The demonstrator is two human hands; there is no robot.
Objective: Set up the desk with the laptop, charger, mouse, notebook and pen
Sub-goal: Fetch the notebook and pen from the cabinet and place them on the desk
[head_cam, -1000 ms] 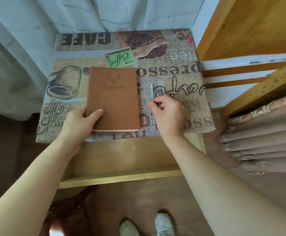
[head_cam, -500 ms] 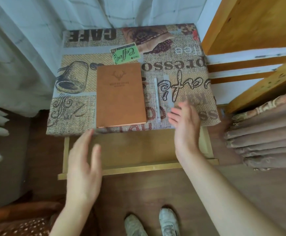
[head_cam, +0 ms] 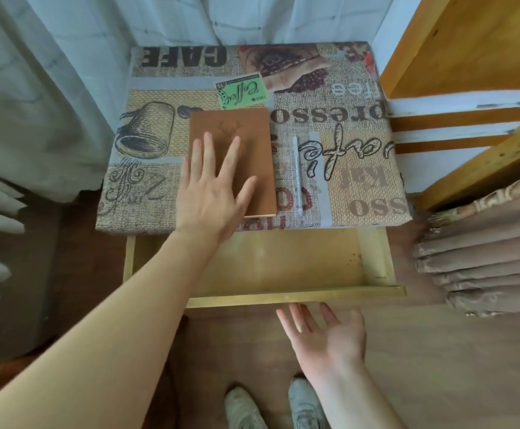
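Left hand (head_cam: pixel 212 193) now lies flat, fingers spread, on notebook (head_cam: pixel 246 150); right hand (head_cam: pixel 327 332) open

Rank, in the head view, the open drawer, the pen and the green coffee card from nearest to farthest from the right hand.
From the right hand:
1. Open drawer, its front edge just above the fingertips.
2. Pen, on the tablecloth, right of the notebook.
3. Green coffee card, beyond the notebook's far edge.

Beyond my left hand's (head_cam: pixel 212 193) fingertips the notebook (head_cam: pixel 237 150) took up the cloth (head_cam: pixel 361 168); the pen (head_cam: pixel 297 174) lay to their right, bare cloth past it. Ahead of my right hand's (head_cam: pixel 330 332) fingers the open drawer (head_cam: pixel 283 267) stood bare, wooden shelving (head_cam: pixel 469 57) walling its right.
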